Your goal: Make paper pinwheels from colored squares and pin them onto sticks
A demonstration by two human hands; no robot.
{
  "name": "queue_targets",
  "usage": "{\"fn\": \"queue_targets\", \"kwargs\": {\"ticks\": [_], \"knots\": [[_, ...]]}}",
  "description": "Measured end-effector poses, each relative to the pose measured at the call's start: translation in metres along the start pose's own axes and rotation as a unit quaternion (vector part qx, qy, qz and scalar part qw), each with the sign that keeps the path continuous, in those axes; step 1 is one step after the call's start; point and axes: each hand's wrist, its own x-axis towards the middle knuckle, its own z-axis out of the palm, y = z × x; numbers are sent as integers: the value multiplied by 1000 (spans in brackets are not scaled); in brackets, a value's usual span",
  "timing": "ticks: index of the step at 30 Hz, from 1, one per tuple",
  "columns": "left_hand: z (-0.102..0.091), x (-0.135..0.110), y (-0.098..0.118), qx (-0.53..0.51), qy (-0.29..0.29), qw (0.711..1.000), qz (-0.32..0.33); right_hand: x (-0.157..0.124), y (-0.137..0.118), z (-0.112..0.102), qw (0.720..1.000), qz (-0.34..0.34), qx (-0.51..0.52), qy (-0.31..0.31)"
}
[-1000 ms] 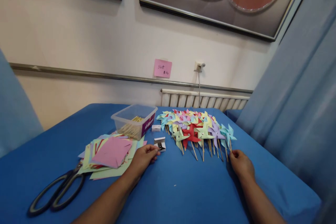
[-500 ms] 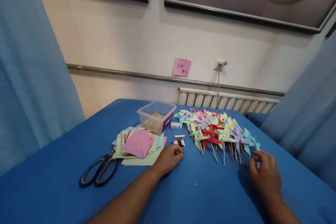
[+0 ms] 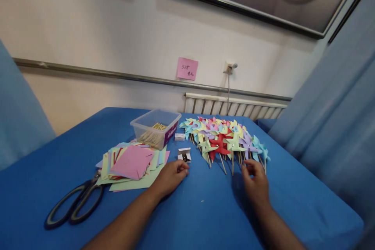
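Note:
My left hand [image 3: 170, 176] rests on the blue cloth with its fingers curled in. Just beyond its fingertips stands a small open white box [image 3: 184, 155] with dark, shiny little pieces inside. To its left lies a stack of coloured paper squares [image 3: 133, 163], a pink one on top. My right hand [image 3: 256, 183] hovers over the cloth, thumb and fingers apart, with nothing visible between them. It is near the stick ends of many paper pinwheels [image 3: 219, 145] in red, green, purple, blue and yellow. A light blue pinwheel [image 3: 260, 149] lies at their right end.
Dark-handled scissors [image 3: 76, 202] lie at the left. A clear plastic tub [image 3: 156, 129] of thin wooden sticks stands behind the paper, with a small closed white box [image 3: 179, 136] beside it. The blue-covered table [image 3: 205, 222] ends near a wall with a radiator [image 3: 234, 104].
My right hand has drawn back leftward from the light blue pinwheel, which lies at the row's right end. The view has turned to the right. My left hand stays by the small box.

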Motion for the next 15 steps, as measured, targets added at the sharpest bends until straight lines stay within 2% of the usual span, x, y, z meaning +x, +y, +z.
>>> {"fn": "queue_targets", "kwargs": {"ticks": [1,2,4,5,7,10,15], "knots": [[0,0,0,1,1,1000,1,8,16,-8,995,95,-23,29],[0,0,1,3,2,1000,2,15,31,-17,984,169,-53,31],[0,-1,3,9,4,1000,3,31,59,-33,962,237,-131,24],[0,-1,4,11,3,1000,2,38,70,-40,955,242,-172,14],[-1,-1,7,12,2,1000,-4,48,85,-49,939,251,-231,-50],[-1,-2,10,5,5,1000,-13,57,94,-52,918,264,-262,-135],[-1,-2,13,-7,11,1000,-18,61,99,-51,914,256,-256,-182]]}}
